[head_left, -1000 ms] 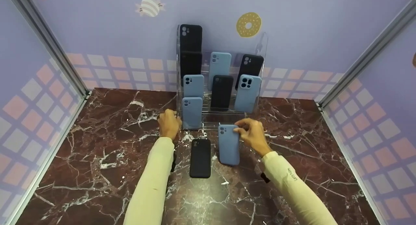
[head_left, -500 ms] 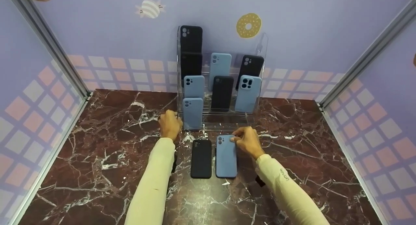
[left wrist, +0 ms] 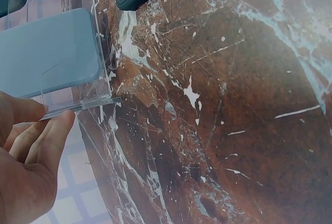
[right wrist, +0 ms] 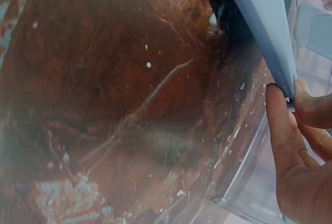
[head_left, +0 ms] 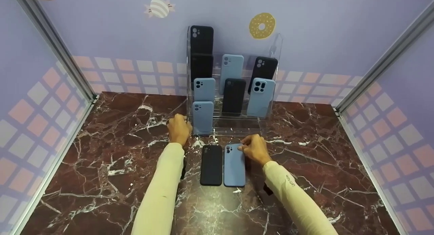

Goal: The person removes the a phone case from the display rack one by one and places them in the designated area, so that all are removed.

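Observation:
My right hand [head_left: 255, 149] pinches a light blue phone case [head_left: 234, 168] by its top right corner. In the right wrist view the thumb and fingers [right wrist: 280, 130] grip the end of this case, which slants up from the tabletop. Right beside it a black phone case [head_left: 211, 165] lies flat, camera holes toward the back. My left hand [head_left: 179, 129] holds the left side panel of a clear display stand [head_left: 239, 130]; in the left wrist view its thumb and fingertips pinch the panel's edge [left wrist: 83, 105]. Close to that hand, a blue phone case [head_left: 202, 118] leans in the lowest tier.
The stepped stand bears several more black and blue phone cases, among them a blue one with a large camera cutout [head_left: 260, 97]. A patterned back wall [head_left: 135, 35] rises behind it. Marbled dark red tabletop [head_left: 112, 153] spreads on both sides, with side walls beyond.
The right hand has brought the blue case down and left from in front of the stand, to beside the black case. The left hand has stayed on the stand.

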Demonstrator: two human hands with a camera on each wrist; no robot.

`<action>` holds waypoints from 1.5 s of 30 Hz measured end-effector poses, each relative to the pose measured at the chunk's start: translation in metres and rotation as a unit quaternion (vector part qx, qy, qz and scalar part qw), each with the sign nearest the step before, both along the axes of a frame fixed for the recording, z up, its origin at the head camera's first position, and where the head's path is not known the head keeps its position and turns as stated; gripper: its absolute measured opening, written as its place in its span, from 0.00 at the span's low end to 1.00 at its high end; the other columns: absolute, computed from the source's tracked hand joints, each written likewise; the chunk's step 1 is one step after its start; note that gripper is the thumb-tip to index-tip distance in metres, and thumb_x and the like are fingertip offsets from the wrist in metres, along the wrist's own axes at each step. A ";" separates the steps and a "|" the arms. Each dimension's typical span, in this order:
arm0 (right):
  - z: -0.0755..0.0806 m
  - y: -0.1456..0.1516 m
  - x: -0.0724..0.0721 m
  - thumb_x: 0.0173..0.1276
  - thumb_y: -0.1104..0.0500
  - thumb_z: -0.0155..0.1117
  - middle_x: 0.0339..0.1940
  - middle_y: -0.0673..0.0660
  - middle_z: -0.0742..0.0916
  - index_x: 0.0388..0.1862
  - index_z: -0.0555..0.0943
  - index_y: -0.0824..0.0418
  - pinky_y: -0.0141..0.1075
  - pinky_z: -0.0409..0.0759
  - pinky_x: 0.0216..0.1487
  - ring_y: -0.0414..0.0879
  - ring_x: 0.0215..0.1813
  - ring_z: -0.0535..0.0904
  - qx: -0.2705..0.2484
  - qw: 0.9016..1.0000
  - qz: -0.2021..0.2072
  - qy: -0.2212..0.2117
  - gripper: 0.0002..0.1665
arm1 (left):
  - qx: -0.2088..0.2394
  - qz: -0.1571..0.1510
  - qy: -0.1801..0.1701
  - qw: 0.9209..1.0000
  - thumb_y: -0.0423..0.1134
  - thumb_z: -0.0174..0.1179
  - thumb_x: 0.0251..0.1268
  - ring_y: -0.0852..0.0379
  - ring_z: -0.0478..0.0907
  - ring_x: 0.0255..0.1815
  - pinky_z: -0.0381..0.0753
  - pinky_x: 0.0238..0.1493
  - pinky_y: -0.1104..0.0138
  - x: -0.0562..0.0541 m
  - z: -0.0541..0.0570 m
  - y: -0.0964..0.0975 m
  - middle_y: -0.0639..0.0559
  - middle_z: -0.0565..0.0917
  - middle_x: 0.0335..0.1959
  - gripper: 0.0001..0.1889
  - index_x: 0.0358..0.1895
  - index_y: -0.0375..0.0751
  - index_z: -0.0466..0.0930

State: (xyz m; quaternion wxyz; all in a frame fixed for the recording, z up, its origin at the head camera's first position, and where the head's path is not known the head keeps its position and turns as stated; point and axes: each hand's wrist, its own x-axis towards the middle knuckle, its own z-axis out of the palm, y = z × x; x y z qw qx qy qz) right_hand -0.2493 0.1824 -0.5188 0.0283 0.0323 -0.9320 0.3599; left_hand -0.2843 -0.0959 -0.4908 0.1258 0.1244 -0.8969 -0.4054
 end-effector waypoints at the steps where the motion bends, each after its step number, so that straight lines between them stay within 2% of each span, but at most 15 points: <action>1: -0.001 -0.001 0.000 0.56 0.62 0.79 0.28 0.56 0.90 0.33 0.89 0.64 0.46 0.84 0.38 0.50 0.31 0.86 0.002 1.000 0.001 -0.002 0.08 | 0.000 0.001 -0.001 1.000 0.28 0.64 0.60 0.28 0.82 0.51 0.80 0.55 0.45 0.000 0.000 0.000 0.31 0.86 0.48 0.15 0.51 0.29 0.85; 11: -0.007 -0.005 -0.004 0.57 0.62 0.78 0.31 0.57 0.91 0.34 0.89 0.64 0.47 0.84 0.41 0.51 0.33 0.86 0.001 1.000 0.003 -0.003 0.08 | 0.005 0.003 -0.011 1.000 0.28 0.63 0.60 0.29 0.83 0.50 0.81 0.53 0.46 -0.002 0.002 -0.001 0.31 0.86 0.48 0.16 0.51 0.29 0.85; 28: -0.008 -0.004 -0.005 0.57 0.61 0.79 0.31 0.59 0.90 0.36 0.89 0.66 0.50 0.83 0.44 0.54 0.36 0.87 0.013 1.000 0.016 -0.015 0.11 | 0.004 0.009 -0.004 1.000 0.29 0.63 0.60 0.28 0.82 0.50 0.80 0.54 0.45 -0.001 0.000 0.000 0.32 0.86 0.48 0.14 0.50 0.30 0.86; 33: -0.008 -0.003 -0.005 0.55 0.60 0.81 0.30 0.58 0.91 0.35 0.89 0.65 0.50 0.83 0.46 0.54 0.36 0.87 0.024 0.999 0.003 -0.021 0.12 | 0.006 0.009 -0.003 1.000 0.29 0.63 0.60 0.29 0.82 0.50 0.80 0.54 0.45 -0.001 0.000 0.000 0.32 0.86 0.48 0.14 0.50 0.29 0.86; 39: -0.001 -0.005 -0.007 0.53 0.59 0.82 0.28 0.56 0.90 0.35 0.89 0.65 0.49 0.83 0.45 0.52 0.34 0.87 0.017 0.999 -0.016 -0.025 0.14 | 0.008 0.009 -0.011 1.000 0.30 0.64 0.60 0.29 0.82 0.51 0.80 0.54 0.45 -0.001 0.000 -0.001 0.32 0.86 0.48 0.14 0.50 0.30 0.86; 45: 0.012 -0.016 -0.012 0.52 0.61 0.83 0.26 0.55 0.89 0.36 0.87 0.66 0.49 0.82 0.42 0.50 0.32 0.84 0.002 1.000 -0.004 0.003 0.15 | 0.004 0.007 -0.009 1.000 0.30 0.64 0.60 0.29 0.82 0.52 0.80 0.55 0.46 -0.001 0.001 -0.001 0.32 0.86 0.49 0.15 0.51 0.30 0.85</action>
